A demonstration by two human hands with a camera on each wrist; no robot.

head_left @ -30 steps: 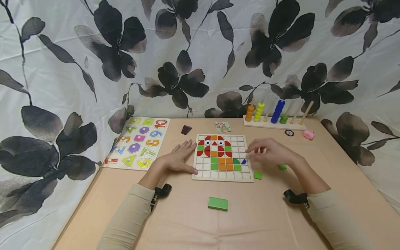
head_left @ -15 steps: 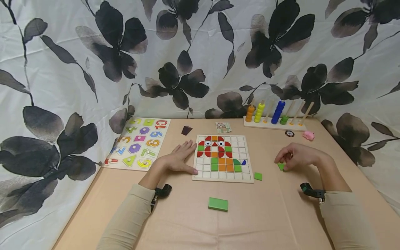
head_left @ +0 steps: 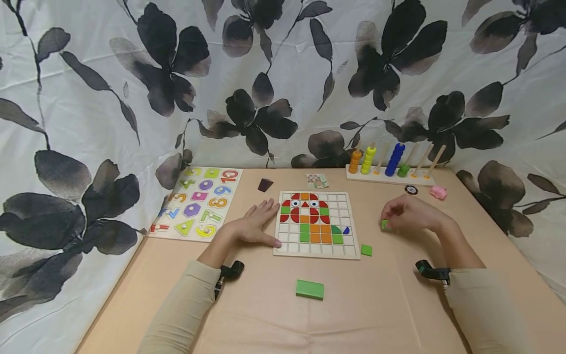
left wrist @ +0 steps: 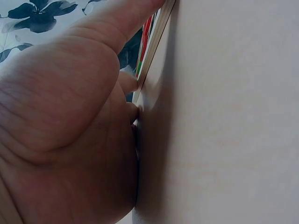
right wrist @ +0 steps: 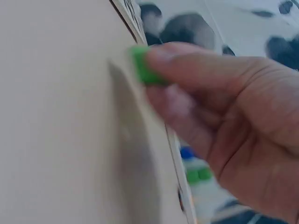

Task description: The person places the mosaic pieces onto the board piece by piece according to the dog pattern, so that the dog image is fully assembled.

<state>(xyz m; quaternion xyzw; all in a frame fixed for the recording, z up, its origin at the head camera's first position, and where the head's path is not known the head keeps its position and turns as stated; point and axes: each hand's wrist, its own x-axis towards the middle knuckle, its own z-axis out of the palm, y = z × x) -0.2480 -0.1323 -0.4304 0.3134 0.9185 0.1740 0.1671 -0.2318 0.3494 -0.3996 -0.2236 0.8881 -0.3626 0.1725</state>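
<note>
A gridded mosaic board (head_left: 289, 248) lies mid-table, part filled with red, orange, green and white tiles, plus a small blue tile (head_left: 346, 230) near its right side. My left hand (head_left: 254, 226) rests flat with spread fingers at the board's left edge, the thumb touching its lower left corner. To the right of the board, my right hand (head_left: 413, 214) pinches a small green tile (right wrist: 142, 65) between thumb and fingers, raised off the table in the right wrist view. Another green tile (head_left: 366, 250) lies by the board's lower right corner.
A green block (head_left: 309, 290) lies in front of the board. Left stands a number puzzle sheet (head_left: 203, 199). Behind are a dark piece (head_left: 265, 185), a picture card (head_left: 317, 181), a bead stacker (head_left: 391, 178), a black disc (head_left: 411, 190) and a pink pig-like figure (head_left: 438, 192).
My right hand went from the board's right edge out to the green tile on the table, pinched it and lifted it, now shifting slightly left. The left hand stays put.
</note>
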